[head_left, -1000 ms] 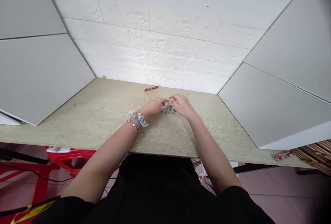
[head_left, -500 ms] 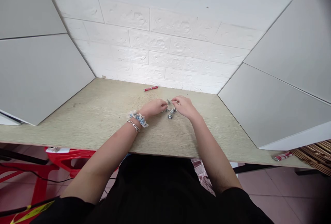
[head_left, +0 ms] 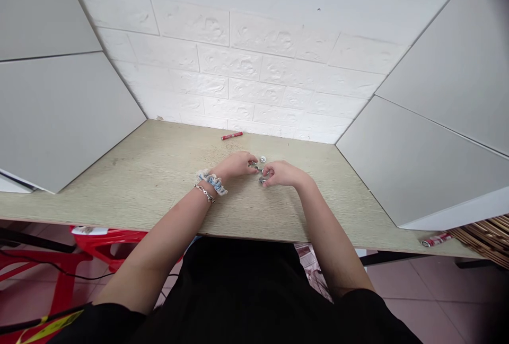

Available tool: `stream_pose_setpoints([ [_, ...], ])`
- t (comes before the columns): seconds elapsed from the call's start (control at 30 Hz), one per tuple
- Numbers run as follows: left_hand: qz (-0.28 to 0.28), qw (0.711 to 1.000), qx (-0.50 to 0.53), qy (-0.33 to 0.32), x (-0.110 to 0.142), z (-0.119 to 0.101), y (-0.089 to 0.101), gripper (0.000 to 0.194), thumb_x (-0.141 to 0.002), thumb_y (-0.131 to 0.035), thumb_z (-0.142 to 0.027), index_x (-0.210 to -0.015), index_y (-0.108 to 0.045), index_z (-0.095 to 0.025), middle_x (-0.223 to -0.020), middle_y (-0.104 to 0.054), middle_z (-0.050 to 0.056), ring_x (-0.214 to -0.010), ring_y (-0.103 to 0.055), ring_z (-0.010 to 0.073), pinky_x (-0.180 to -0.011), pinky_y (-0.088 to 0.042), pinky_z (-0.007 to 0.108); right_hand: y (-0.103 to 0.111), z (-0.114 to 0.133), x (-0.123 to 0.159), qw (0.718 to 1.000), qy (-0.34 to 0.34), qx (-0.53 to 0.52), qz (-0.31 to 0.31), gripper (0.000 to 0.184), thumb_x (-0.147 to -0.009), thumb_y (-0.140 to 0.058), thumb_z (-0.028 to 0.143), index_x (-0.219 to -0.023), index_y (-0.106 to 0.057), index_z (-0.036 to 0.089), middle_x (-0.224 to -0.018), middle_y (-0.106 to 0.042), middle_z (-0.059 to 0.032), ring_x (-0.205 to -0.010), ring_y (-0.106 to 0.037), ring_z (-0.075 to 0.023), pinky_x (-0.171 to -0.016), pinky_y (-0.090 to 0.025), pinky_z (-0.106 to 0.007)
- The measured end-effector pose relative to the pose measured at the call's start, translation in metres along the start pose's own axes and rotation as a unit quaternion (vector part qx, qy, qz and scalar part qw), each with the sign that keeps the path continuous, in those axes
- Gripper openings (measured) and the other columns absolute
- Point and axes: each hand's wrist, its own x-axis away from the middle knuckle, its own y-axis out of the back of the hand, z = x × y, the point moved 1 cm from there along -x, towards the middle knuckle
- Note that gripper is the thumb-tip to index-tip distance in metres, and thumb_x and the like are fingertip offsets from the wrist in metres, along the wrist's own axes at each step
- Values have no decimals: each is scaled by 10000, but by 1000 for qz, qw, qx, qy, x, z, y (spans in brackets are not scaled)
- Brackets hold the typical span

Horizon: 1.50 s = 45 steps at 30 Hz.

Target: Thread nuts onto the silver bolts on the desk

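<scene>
My left hand (head_left: 237, 163), with a frilly scrunchie and a chain bracelet at the wrist, rests low over the tabletop (head_left: 167, 169). Its thumb and fingers curl around a small silver metal piece (head_left: 252, 164). Facing it, my right hand (head_left: 284, 173) pinches a small round silver metal piece (head_left: 261, 180) near the table surface. Between the hands lie more small metal pieces (head_left: 259, 169), partly hidden by fingers. Just behind them sits a round metal piece (head_left: 263, 159), its flat face upward. The pieces' exact kind is too small to tell.
A red marker-like tube (head_left: 231, 135) lies near the white brick-pattern wall (head_left: 254, 89). Grey panels (head_left: 71, 116) flank the table on both sides. A red-and-silver cylinder (head_left: 435, 239) and brown slats (head_left: 483, 238) lie at the right edge. Red stools (head_left: 107, 243) stand below left.
My right hand has moved toward me, from the back of the metal pieces to the front one. A round piece now shows flat at the back. My left hand has barely shifted.
</scene>
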Motion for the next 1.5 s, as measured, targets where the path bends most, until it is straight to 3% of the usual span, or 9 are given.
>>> stream_pose_setpoints([
  [0.43,-5,1000,-23,-12,-1,-6,-12,214,-742,-523,-296,-876,-647,-183,-910,-617,53,-830,-548,176,-669,-384,253,-3,-1,-2,999,6,-48,-5,64,-664,-606,211,-722,-628,196,-713,-630,15,-659,-549,-123,-581,-388,-234],
  [0.8,-15,1000,-8,12,2,-10,-10,208,-772,-486,-317,-803,-636,-176,-785,-648,46,-678,-547,171,-575,-347,264,-3,3,-1,996,24,-76,-51,119,-672,-523,150,-739,-615,185,-784,-645,7,-740,-562,-123,-618,-396,-224],
  [0.97,-34,999,0,3,1,-8,-11,212,-775,-492,-313,-841,-632,-167,-831,-651,59,-720,-557,181,-617,-380,268,-3,4,-1,995,18,-71,-67,112,-682,-535,171,-752,-622,183,-791,-648,-6,-753,-560,-130,-629,-390,-222],
  [1.1,-70,995,75,-7,-1,-8,-7,268,-777,-485,-277,-973,-622,-155,-933,-646,64,-831,-567,182,-728,-424,277,-2,5,1,991,32,-83,-95,147,-729,-472,221,-739,-616,192,-750,-632,6,-675,-531,-116,-588,-370,-222],
  [1.3,-134,942,290,104,-4,-3,-1,423,-779,-464,-241,-1182,-518,-122,-1141,-593,88,-935,-572,158,-821,-450,269,4,7,2,972,35,-91,-213,203,-776,-430,285,-798,-603,181,-709,-595,5,-625,-489,-111,-582,-355,-225],
  [1.4,-141,911,358,147,-5,4,-1,423,-796,-432,-210,-1209,-469,-122,-1190,-560,102,-965,-570,139,-843,-449,264,5,6,1,971,31,-78,-222,201,-778,-431,267,-821,-607,180,-721,-605,0,-640,-501,-114,-601,-358,-228],
  [1.5,-122,905,370,170,-4,9,0,345,-813,-426,-208,-1138,-503,-122,-1127,-592,116,-943,-582,134,-824,-457,266,4,2,0,975,22,-55,-212,206,-773,-423,230,-835,-615,187,-743,-620,-5,-656,-518,-119,-611,-360,-231],
])
